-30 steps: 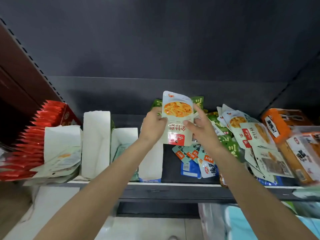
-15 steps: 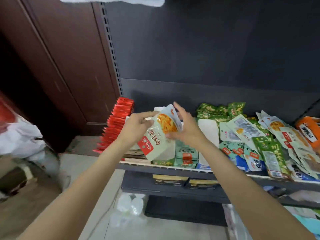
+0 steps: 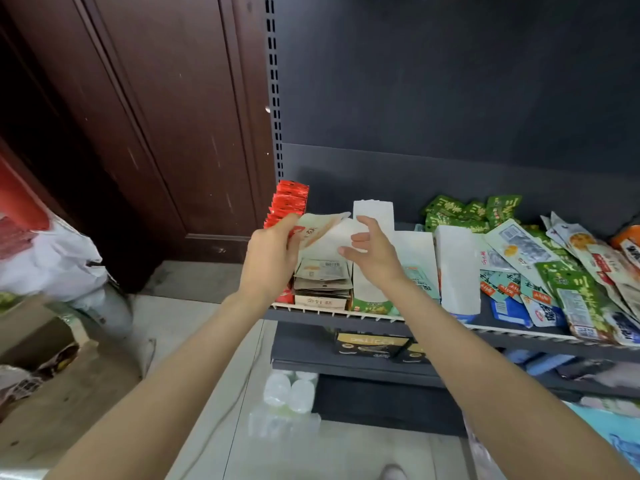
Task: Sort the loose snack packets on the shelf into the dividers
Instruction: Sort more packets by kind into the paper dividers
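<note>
- Gripped in left hand (image 3: 268,261): pale snack packet (image 3: 320,226), tilted nearly flat, sticking out toward 2 o'clock from the fingers, directly above a stack of like packets (image 3: 322,284) in a slot between white dividers (image 3: 372,216).
- Just apart from that packet, at its 3 o'clock: right hand (image 3: 375,252), fingers spread and relaxed, holding nothing.
- At 3 o'clock of the right hand, well apart: heap of loose packets (image 3: 554,268), green, white and blue, on the shelf (image 3: 346,311).
- At 11 o'clock of the left hand: row of red packets (image 3: 289,202) standing on edge.
- Red patch with white characters on the held packet, blurred; barcode on the stack's top packet; none of the writing legible.
- Both forearms bare, reaching up from 6 o'clock, converging at the shelf front.
</note>
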### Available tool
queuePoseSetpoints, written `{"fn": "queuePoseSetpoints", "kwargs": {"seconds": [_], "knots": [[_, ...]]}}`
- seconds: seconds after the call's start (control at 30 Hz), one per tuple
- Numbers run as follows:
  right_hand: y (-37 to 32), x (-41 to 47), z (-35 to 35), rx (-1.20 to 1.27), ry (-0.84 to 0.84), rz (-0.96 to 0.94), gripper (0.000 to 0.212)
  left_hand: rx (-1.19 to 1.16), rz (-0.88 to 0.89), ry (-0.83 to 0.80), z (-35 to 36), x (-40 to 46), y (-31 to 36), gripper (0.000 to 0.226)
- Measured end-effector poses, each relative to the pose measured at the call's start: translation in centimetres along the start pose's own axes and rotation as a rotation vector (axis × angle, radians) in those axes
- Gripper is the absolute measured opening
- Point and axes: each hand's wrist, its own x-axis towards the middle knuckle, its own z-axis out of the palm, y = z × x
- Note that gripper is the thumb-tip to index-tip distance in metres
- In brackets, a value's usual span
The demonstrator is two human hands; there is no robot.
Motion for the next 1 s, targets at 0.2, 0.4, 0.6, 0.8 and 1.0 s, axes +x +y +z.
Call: {"fn": "queuePoseSetpoints", "kwargs": {"seconds": [0.2,0.4,0.6,0.8,1.0], "knots": [[3.1,-0.2,-0.3,-0.379,-0.153,0.084,0.061,0.523,0.286,-0.491,2.4,-1.2,0.0,0.052],[5.2,-0.6,0.0,-0.269,-0.358,0.200,0.060,0.596,0.225,-0.724,5.7,-1.4,0.0,0.027],[6.2,-0.1,-1.0,-0.108,-0.372,0.167,0.057,0.309,0.031,-0.699,6.4,-1.1,0.2,0.038],[7.9,0.8,-7.1,0.133,-0.010,0.043,0.035,0.143,0.110,-0.435,9.4,-0.2,5.4,0.033],[13.2,1.4,-18.0,0.141,0.401,0.040,0.026,0.130,0.352,-0.527,17.5,1.3,14.8,0.035]]}}
